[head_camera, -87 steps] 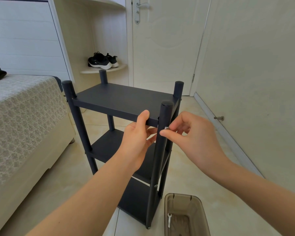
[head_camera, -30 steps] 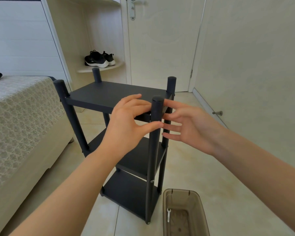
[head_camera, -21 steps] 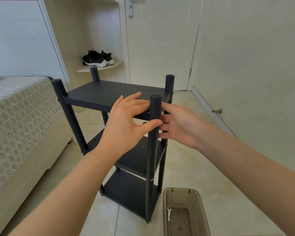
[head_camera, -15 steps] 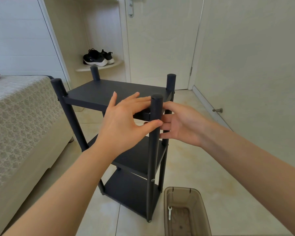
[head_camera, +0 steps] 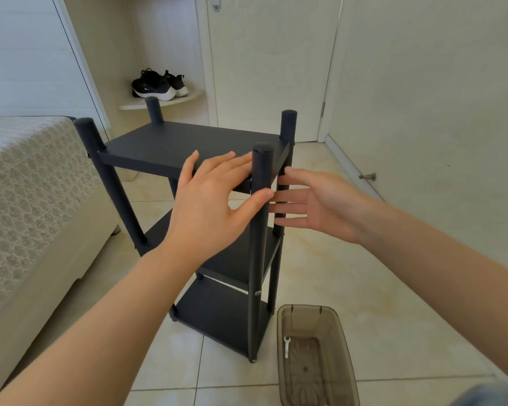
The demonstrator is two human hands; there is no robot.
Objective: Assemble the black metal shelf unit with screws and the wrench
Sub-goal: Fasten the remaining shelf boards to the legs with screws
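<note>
The black metal shelf unit (head_camera: 173, 145) stands upright on the tiled floor (head_camera: 364, 303) right in front of you, three shelves set between four round posts. A silver screw head (head_camera: 257, 293) shows low on the nearest post (head_camera: 258, 259).

Your left hand (head_camera: 211, 206) lies flat and spread, fingers straight across the front edge of the top shelf and thumb pressed against the near post; it has hold of nothing. Your right hand (head_camera: 326, 206) is just as wide open on the other side, palm turned towards the post, fingers straight and reaching to its right side. I cannot tell whether the fingertips touch the post or sit just behind it.

The small white wrench (head_camera: 286, 346) lies in a brown translucent plastic tray (head_camera: 345, 356) on the floor, just right of the unit's foot.

A bed (head_camera: 27, 186) with a patterned cover stands close on the left. Beyond the unit, black sneakers (head_camera: 156, 85) sit on a corner shelf beside a closed white door (head_camera: 270, 63), and a metal door stop (head_camera: 368, 177) sticks out low on the right wall.
</note>
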